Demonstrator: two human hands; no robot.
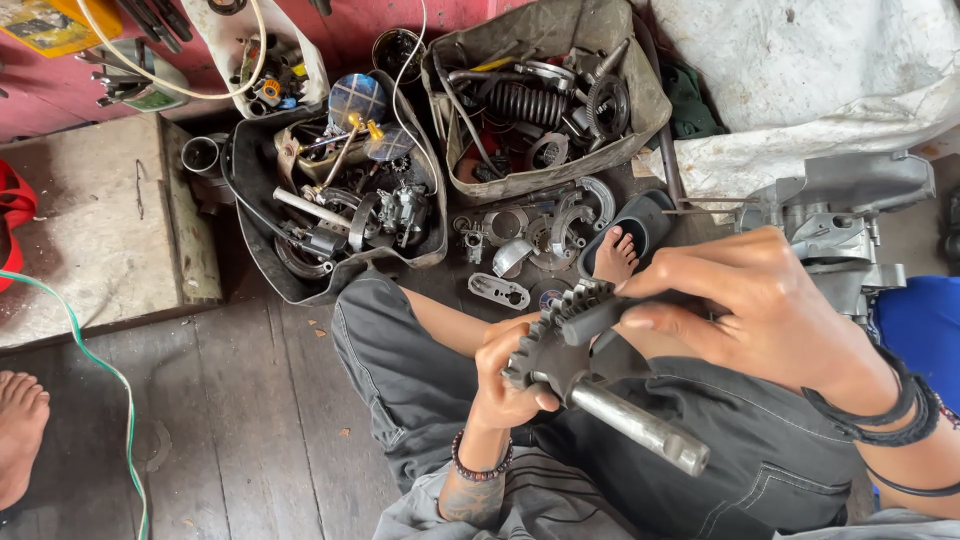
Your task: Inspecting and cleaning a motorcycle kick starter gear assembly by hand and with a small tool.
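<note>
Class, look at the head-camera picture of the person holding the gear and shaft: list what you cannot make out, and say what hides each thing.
- Gear shaft: the head view shows its toothed end partly covered by the left hand and right hand.
- Dark piece at the right fingertips: too hidden to identify.
- Engine casing: lower part behind the right hand.
- Parts in the two tubs: tangled, too small to name singly.
- Bare foot: cut off by the left edge.

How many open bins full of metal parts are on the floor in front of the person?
2. One dark bin lies at centre left, beyond the knee. One grey bin lies at top centre. A white container behind may hold more parts.
</note>
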